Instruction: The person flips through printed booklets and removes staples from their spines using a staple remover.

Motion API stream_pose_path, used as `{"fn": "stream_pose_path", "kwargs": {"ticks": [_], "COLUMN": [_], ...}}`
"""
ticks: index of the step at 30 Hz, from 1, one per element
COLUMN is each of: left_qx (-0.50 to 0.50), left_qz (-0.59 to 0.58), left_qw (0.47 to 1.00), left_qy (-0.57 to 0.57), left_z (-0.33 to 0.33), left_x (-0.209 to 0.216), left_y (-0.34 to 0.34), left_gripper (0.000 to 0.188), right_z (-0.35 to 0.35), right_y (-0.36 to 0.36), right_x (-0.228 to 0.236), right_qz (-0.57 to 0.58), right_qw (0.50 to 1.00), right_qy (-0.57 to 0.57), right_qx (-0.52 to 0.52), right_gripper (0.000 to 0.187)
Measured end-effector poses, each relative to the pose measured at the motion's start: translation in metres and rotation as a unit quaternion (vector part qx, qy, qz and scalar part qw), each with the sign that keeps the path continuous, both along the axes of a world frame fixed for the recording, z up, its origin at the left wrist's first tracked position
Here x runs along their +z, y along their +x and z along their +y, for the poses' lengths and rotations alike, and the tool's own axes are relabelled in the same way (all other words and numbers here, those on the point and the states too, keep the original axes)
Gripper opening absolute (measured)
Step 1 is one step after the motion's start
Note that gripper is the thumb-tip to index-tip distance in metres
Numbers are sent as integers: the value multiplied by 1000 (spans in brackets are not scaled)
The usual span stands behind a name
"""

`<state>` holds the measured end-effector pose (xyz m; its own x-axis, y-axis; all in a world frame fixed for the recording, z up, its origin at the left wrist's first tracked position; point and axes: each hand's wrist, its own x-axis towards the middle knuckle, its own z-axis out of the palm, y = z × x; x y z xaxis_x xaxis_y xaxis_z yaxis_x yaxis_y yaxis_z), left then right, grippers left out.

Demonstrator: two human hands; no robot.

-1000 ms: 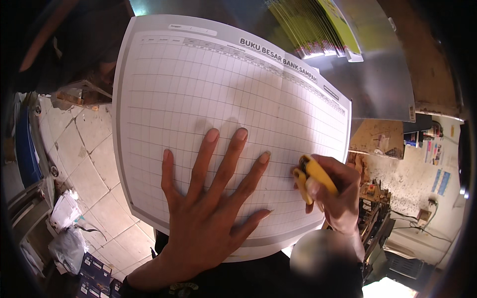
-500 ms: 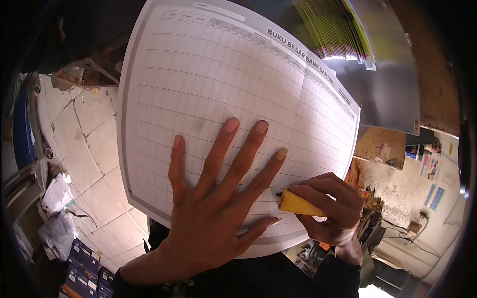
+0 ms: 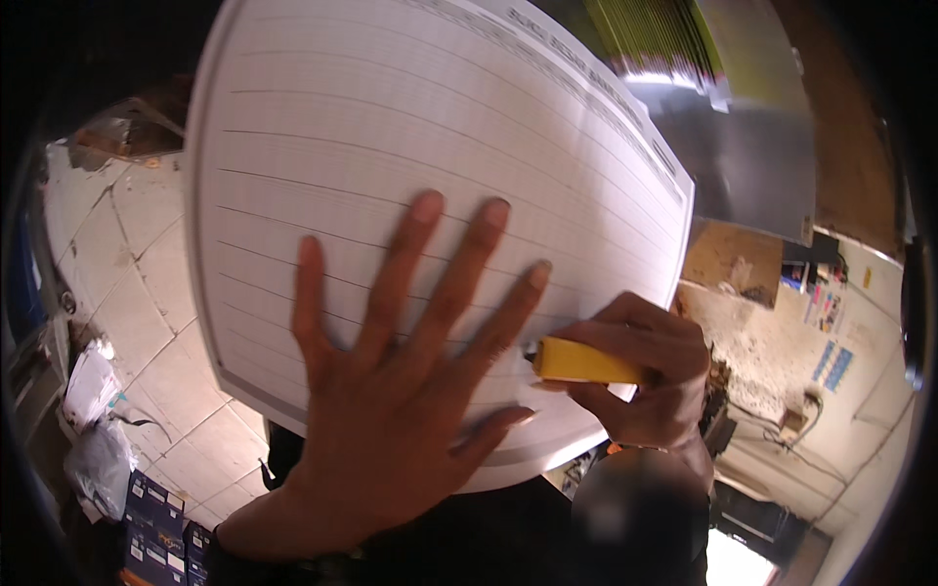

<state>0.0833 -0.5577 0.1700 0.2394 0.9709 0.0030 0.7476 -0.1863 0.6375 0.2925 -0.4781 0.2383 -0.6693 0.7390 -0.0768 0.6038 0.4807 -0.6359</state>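
A large white sheet or board (image 3: 322, 107), printed with a ruled table and a heading along its far edge, fills the middle of the view at a slant. My left hand (image 3: 381, 420) lies palm down on its near part with the fingers spread. At the near right edge, my right hand (image 3: 660, 376) is closed round a yellow block-shaped hand tool (image 3: 586, 362). The tool's small dark tip points left, close to the printed surface; whether it touches cannot be made out. Its exact kind is unclear, and my fingers cover its right end.
Yellow-green stacked sheets (image 3: 655, 44) and a shiny grey panel (image 3: 747, 146) stand at the far right. Tiled floor (image 3: 147, 283) shows at left, with a plastic bag (image 3: 101, 467) and dark blue boxes (image 3: 156, 527). Cables (image 3: 782, 425) run along the right wall.
The board, both hands and the yellow tool now appear higher and further left, as the whole view has shifted. The tool lies more level. My right hand still grips it.
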Motion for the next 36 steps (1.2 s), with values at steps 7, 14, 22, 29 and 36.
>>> {"fn": "stream_pose_path", "kwargs": {"ticks": [7, 14, 22, 29, 36], "left_qx": [15, 16, 11, 5, 10], "left_qz": [13, 6, 21, 44, 50], "left_qw": [1000, 1000, 1000, 998, 997], "left_qy": [5, 8, -21, -45, -57], "left_z": [0, 0, 0, 2, 4], "left_x": [-2, 1, 7, 16, 19], "left_y": [3, 3, 1, 1, 1], "left_gripper": [77, 74, 78, 86, 97], "right_z": [2, 4, -14, -15, -6], "right_y": [5, 19, 17, 28, 41], "right_x": [-10, -30, -19, -21, -30], "right_qz": [10, 49, -53, -108, -54], "right_qw": [998, 969, 910, 854, 855], "right_qy": [46, 199, 360, 435, 428], "right_qx": [38, 140, 198, 263, 290], "right_gripper": [44, 37, 34, 26, 28]}}
